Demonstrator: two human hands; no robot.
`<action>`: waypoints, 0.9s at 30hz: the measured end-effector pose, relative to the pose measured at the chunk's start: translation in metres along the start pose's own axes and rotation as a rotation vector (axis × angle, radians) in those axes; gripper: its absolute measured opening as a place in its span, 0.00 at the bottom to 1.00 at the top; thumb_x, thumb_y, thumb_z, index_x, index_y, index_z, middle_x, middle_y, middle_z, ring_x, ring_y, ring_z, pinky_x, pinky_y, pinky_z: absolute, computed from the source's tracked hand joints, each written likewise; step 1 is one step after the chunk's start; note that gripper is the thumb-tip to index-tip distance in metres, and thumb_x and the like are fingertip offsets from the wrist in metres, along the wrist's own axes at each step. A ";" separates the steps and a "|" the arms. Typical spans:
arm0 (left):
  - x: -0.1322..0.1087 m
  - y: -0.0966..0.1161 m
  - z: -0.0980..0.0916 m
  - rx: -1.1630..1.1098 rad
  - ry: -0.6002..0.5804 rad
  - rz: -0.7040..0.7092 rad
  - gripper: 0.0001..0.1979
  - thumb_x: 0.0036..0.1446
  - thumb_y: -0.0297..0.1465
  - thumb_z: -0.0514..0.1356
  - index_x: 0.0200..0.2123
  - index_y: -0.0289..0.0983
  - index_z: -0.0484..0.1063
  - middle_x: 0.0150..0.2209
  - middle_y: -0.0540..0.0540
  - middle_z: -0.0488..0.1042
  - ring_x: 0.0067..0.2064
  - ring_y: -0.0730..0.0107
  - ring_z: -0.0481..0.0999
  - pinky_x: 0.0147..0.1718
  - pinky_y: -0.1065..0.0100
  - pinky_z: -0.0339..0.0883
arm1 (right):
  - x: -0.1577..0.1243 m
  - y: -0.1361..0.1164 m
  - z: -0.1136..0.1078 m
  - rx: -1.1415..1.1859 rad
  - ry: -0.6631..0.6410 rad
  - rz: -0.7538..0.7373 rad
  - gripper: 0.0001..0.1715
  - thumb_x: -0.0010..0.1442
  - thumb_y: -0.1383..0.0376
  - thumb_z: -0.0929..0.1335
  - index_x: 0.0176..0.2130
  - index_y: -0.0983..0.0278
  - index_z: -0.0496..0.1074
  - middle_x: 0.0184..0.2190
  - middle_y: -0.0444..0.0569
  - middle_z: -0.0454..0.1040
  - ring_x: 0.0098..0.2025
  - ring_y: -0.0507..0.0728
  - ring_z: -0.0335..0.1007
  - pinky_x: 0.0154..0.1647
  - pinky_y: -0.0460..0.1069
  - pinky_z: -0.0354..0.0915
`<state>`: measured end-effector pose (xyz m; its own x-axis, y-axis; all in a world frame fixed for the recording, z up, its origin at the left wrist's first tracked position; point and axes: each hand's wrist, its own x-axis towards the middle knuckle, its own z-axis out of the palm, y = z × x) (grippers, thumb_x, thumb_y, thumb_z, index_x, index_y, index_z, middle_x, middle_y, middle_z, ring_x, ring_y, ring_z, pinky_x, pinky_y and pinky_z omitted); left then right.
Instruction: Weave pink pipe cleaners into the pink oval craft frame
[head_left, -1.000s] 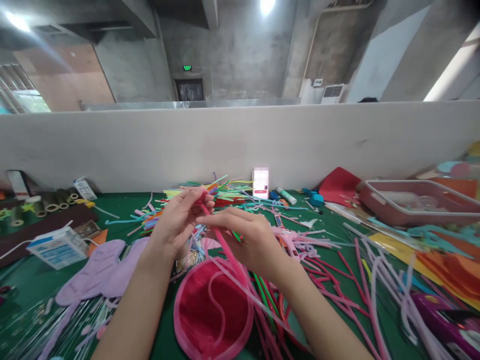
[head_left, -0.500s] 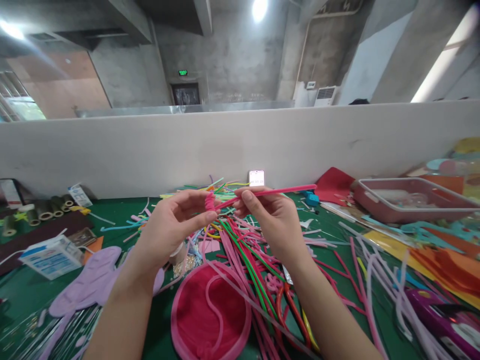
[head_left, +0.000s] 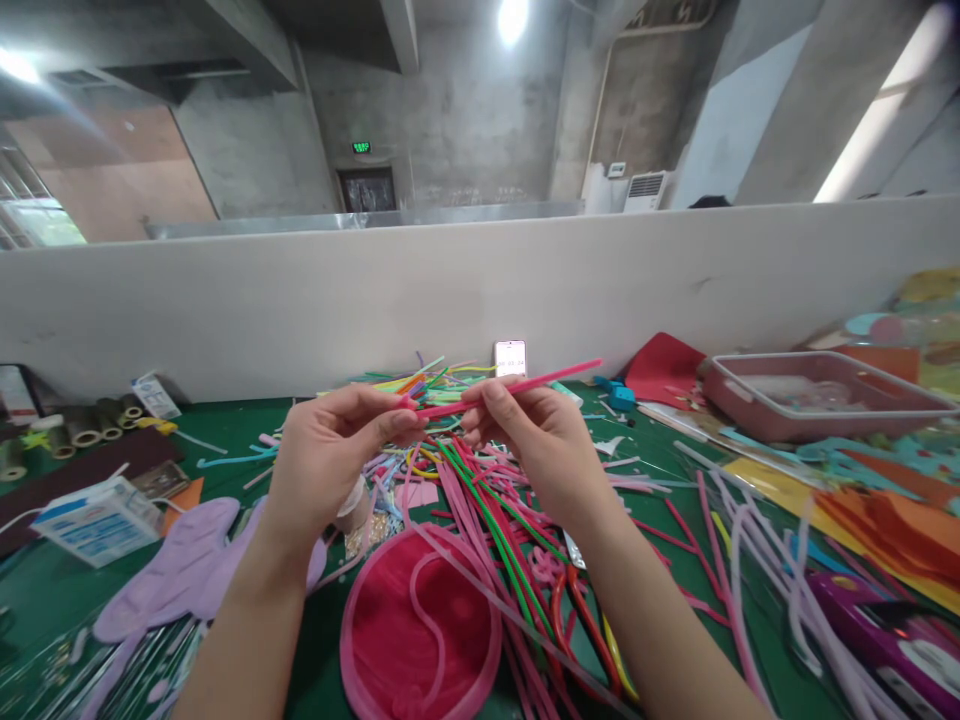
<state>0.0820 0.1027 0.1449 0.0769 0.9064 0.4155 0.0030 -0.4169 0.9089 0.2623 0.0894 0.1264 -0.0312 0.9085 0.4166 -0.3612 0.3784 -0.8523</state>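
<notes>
Both my hands are raised over a green table littered with craft material. My left hand pinches the coiled left end of a pink pipe cleaner. My right hand pinches the same pipe cleaner a little to the right, and its free end sticks out to the upper right. Beneath my hands lie a heap of coloured pipe cleaners and a round pink felt piece with a pale pink rim.
Lilac felt shapes and a small white-blue box lie at the left. A pink tray, red felt and orange sheets fill the right. A phone leans on the low grey wall behind.
The pipe cleaner swung up from hanging down towards the felt round to lying nearly level between my hands. My right hand rose, and both hands then sank slightly.
</notes>
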 end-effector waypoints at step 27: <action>0.000 -0.004 0.005 0.022 -0.474 -0.260 0.09 0.51 0.37 0.67 0.27 0.37 0.78 0.22 0.47 0.79 0.25 0.70 0.78 0.27 0.71 0.71 | -0.012 -0.013 -0.019 -1.071 -0.342 -0.592 0.11 0.66 0.68 0.64 0.46 0.62 0.74 0.39 0.50 0.77 0.41 0.55 0.73 0.42 0.51 0.70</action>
<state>0.0873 0.1039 0.1406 0.5123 0.8516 0.1109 0.1023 -0.1887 0.9767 0.2853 0.0770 0.1261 -0.4195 0.5210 0.7433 0.5241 0.8076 -0.2703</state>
